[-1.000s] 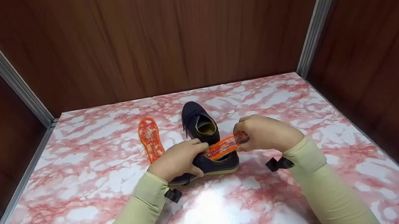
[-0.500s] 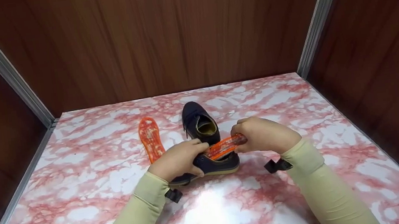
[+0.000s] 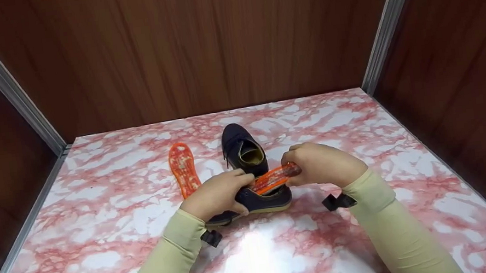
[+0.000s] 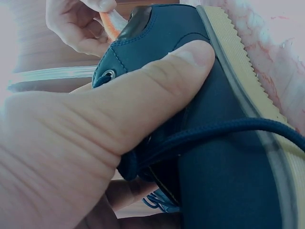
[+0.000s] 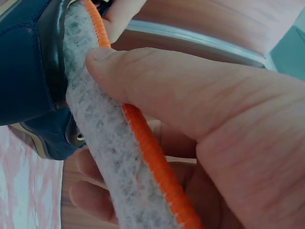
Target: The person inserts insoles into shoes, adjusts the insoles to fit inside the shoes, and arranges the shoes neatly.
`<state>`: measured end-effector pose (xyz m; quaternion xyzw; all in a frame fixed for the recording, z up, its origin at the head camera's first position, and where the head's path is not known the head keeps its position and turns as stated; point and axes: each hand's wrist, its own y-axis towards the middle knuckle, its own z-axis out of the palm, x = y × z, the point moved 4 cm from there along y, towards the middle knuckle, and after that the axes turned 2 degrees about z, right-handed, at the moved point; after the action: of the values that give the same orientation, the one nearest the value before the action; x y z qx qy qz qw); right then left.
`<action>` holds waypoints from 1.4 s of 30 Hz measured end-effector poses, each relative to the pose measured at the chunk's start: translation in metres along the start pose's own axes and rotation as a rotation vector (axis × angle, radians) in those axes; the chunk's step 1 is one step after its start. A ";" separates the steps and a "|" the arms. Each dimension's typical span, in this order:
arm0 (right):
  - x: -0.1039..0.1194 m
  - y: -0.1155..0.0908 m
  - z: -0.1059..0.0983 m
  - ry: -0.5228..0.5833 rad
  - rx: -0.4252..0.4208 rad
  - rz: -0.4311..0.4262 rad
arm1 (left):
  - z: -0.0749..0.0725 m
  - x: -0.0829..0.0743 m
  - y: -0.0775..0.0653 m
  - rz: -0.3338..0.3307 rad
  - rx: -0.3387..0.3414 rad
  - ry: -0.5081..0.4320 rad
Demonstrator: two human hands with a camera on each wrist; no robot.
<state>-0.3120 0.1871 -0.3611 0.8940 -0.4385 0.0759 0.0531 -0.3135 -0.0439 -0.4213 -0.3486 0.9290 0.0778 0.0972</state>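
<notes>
A dark blue lace-up shoe (image 3: 269,202) with a cream sole lies sideways before me, toe to the left. My left hand (image 3: 218,195) grips it over the laces; in the left wrist view the thumb presses its side and a loose lace (image 4: 228,126) crosses the upper. An orange-red insole (image 3: 271,179) runs into the shoe's opening, its front part hidden inside. My right hand (image 3: 323,163) pinches the outer, heel end. The right wrist view shows the insole's grey fuzzy underside (image 5: 102,129) and orange edging, with the thumb on the edge and fingers behind.
The matching shoe (image 3: 244,148) stands just beyond, toe pointing away, its heel close behind the held one. A second orange insole (image 3: 183,169) lies flat to the left, partly behind my left hand. Brown wood panels (image 3: 213,42) wall the pink-and-white marbled table (image 3: 92,196).
My right hand has shifted slightly left with the insole's end, toward the shoe, then stayed nearly still. The left hand and the shoe have not visibly moved.
</notes>
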 end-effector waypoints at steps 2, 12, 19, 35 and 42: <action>-0.002 -0.001 0.000 0.009 0.005 0.006 | 0.000 0.000 0.000 0.003 -0.002 0.003; -0.008 -0.006 -0.008 0.050 0.043 0.096 | 0.001 0.001 0.002 -0.006 0.020 0.015; -0.008 -0.006 -0.010 0.030 0.039 0.103 | -0.001 0.000 0.001 -0.003 0.017 0.013; -0.001 0.000 -0.002 -0.032 0.008 0.036 | 0.001 0.001 0.001 0.001 0.005 0.003; 0.004 0.003 0.003 -0.064 0.015 0.043 | 0.001 0.001 0.001 -0.011 0.016 -0.009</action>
<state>-0.3120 0.1819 -0.3637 0.8867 -0.4585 0.0515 0.0309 -0.3149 -0.0433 -0.4228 -0.3527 0.9272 0.0713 0.1046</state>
